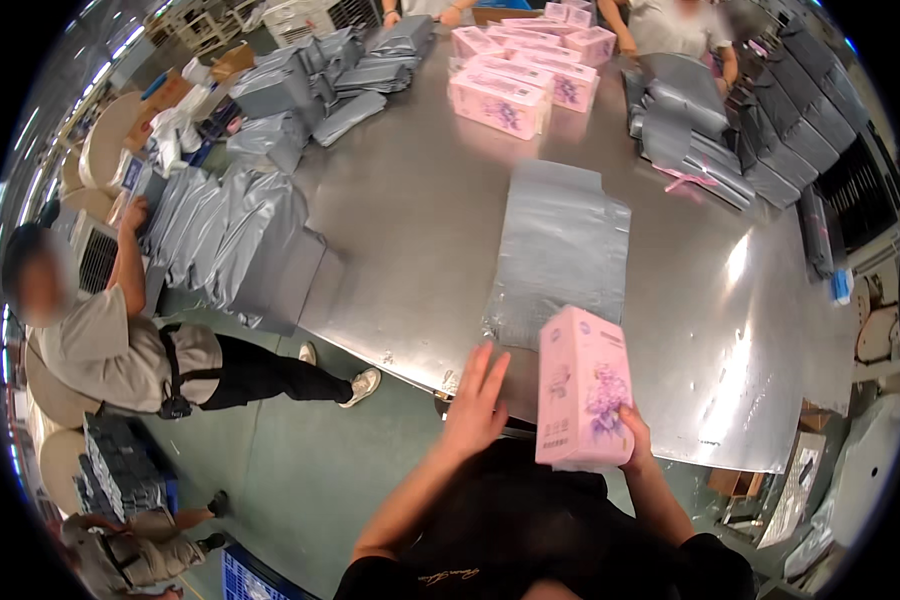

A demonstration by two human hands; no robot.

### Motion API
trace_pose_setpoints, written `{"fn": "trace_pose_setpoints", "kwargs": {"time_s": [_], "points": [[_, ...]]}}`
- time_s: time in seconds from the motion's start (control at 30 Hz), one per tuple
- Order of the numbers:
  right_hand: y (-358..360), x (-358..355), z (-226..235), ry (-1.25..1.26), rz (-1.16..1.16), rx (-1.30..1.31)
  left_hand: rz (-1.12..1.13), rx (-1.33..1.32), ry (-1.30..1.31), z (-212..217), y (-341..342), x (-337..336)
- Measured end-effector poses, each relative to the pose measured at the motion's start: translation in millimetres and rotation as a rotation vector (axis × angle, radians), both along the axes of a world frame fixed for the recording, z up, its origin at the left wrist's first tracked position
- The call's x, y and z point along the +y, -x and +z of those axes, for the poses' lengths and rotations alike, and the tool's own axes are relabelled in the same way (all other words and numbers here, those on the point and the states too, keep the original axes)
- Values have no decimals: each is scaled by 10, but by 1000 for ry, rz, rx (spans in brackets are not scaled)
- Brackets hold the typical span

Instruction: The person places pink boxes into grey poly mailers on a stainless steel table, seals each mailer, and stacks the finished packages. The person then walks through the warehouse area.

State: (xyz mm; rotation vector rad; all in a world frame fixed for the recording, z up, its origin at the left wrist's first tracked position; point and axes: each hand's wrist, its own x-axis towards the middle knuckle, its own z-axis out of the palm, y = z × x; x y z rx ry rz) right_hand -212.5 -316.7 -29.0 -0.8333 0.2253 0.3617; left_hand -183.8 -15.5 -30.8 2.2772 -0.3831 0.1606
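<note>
box (pixel 583 390) in right hand (pixel 638 432), at 6 o'clock over table (pixel 420 220) edge | left hand (pixel 477 400) just at its 9 o'clock | flat bag (pixel 560 250) at 12 | boxes stack (pixel 520 80) far at 12 | bag piles (pixel 240 240) at 10 and (pixel 730 130) at 2

A tall pink box (pixel 583 390) with purple flowers stands upright in the air, near a flat grey bag (pixel 560 250) on the table.

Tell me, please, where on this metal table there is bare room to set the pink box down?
Bare metal table lies left of the flat grey bag, up to the grey bag stacks, and right of it toward the shiny near corner. The far end is crowded with pink boxes and bag piles. The right hand holds the pink box; the left hand is open.
</note>
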Motion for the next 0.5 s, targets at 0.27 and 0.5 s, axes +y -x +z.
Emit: {"fn": "trace_pose_setpoints", "kwargs": {"time_s": [0.27,0.5], "points": [[-81,224,342,154,-240,-130,-57,-72,-364,-200,-1125,152],[-735,358,301,119,-161,-249,167,-103,-422,-192,-481,165]]}}
